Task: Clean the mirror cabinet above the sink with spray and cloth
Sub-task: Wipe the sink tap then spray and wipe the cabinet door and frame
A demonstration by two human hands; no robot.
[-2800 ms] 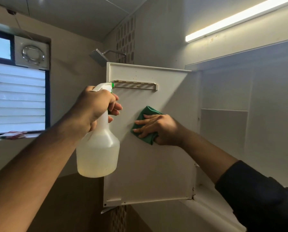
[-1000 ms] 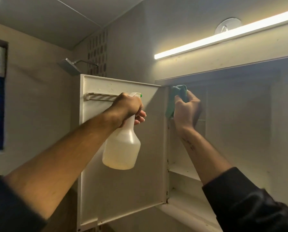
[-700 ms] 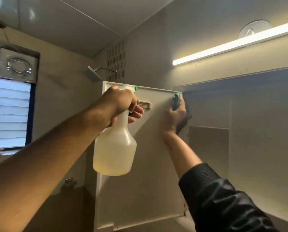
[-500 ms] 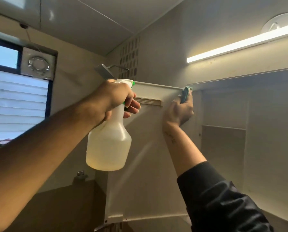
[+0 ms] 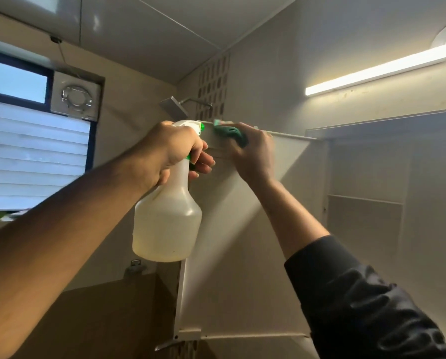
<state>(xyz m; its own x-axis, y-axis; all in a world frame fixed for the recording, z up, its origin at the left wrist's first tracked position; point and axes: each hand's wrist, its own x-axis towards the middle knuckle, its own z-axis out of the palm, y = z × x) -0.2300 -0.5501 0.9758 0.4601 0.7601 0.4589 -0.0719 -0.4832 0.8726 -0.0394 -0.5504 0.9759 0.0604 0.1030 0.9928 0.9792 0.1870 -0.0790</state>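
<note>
The white cabinet door [image 5: 242, 255] hangs open, its inner side facing me. My right hand [image 5: 253, 154] grips a green cloth [image 5: 229, 132] and holds it over the door's top edge, near its left end. My left hand [image 5: 170, 149] grips the neck of a translucent spray bottle [image 5: 167, 221] with pale yellowish liquid and a green-tipped nozzle, held up in front of the door's left side. The open cabinet interior [image 5: 367, 203] with its shelf lies to the right. The mirror face is hidden.
A lit tube light [image 5: 377, 71] runs along the wall above the cabinet. A shower head [image 5: 174, 107] sticks out behind the door. At the left are a window with blinds [image 5: 32, 154] and an exhaust fan [image 5: 76, 97].
My right hand has slid the cloth leftward along the door's top edge, from the hinge corner to near the bottle. Earlier it wiped the door's inner face.
</note>
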